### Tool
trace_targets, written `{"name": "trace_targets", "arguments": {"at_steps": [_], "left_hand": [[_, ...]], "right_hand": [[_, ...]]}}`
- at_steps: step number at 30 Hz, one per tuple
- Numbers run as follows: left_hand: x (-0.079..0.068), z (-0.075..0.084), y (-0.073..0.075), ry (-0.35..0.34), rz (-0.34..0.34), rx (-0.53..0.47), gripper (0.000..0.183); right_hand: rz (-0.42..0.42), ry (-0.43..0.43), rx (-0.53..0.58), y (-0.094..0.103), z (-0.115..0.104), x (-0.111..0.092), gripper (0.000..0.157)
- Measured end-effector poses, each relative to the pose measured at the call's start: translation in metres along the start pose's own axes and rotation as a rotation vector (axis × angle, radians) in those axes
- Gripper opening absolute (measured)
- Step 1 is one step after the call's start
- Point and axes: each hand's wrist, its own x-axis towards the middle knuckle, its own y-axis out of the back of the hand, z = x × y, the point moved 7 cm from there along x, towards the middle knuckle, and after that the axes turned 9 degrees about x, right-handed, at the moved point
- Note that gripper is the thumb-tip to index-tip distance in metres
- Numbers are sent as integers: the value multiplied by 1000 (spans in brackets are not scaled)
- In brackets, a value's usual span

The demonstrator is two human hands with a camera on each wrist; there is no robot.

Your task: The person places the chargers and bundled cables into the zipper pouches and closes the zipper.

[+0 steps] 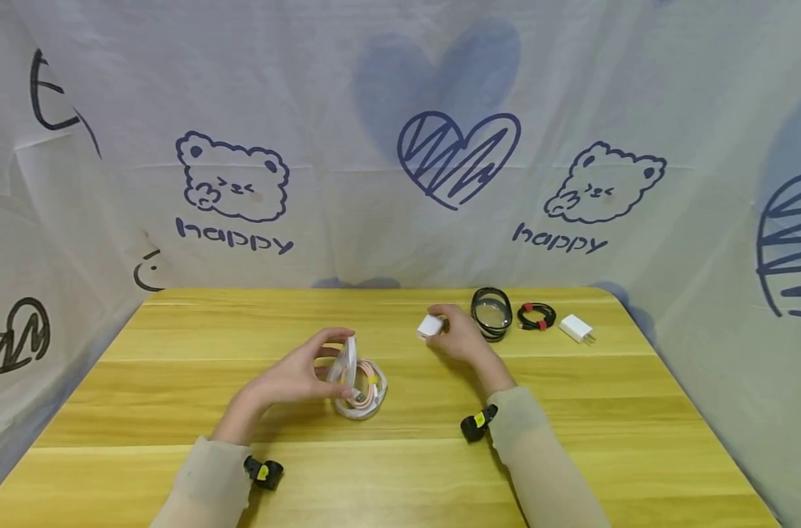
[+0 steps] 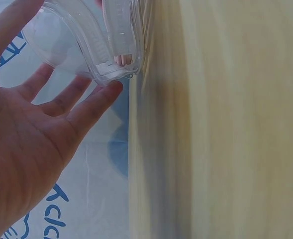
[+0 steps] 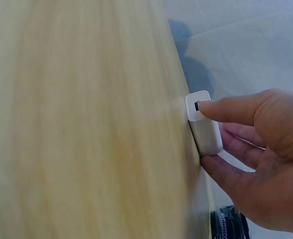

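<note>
Near the middle of the table, my left hand (image 1: 299, 370) holds the raised clear lid of a round plastic case (image 2: 81, 40), thumb and fingers at its edges. The lid stands nearly upright. Inside the case's lower half lies a coiled pale pink USB cable (image 1: 372, 392) with a yellow tie. Farther back and to the right, my right hand (image 1: 462, 336) pinches a white USB wall charger (image 3: 206, 132) between thumb and fingers. The thumb is at the port end, and the charger is right at the tabletop.
To the right of my right hand lie a coiled black cable (image 1: 492, 335), a smaller black cable (image 1: 525, 320) with red ties and another white charger (image 1: 576, 328), prongs outward. A printed white cloth (image 1: 348, 220) hangs behind the wooden table (image 1: 400, 484).
</note>
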Motion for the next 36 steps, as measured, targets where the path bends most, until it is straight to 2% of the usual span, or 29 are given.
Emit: {"name": "trace_targets", "arguments": {"at_steps": [12,25,32,36], "left_hand": [[0,0,-1,1,-1,12,93],[0,-1,-2,-5,-8,13,93],[1,-2,-1,-6,-1,14,94],[1,-1,-1,-2,-1,11,94]], "right_hand": [[-35,26,-21,-3,-2,-1,56],[-12,24,-26,-3,-1,-1,55],[6,34,18,-4,-5,-2,53],[20,68,56,-5,-13,-2,52]]}}
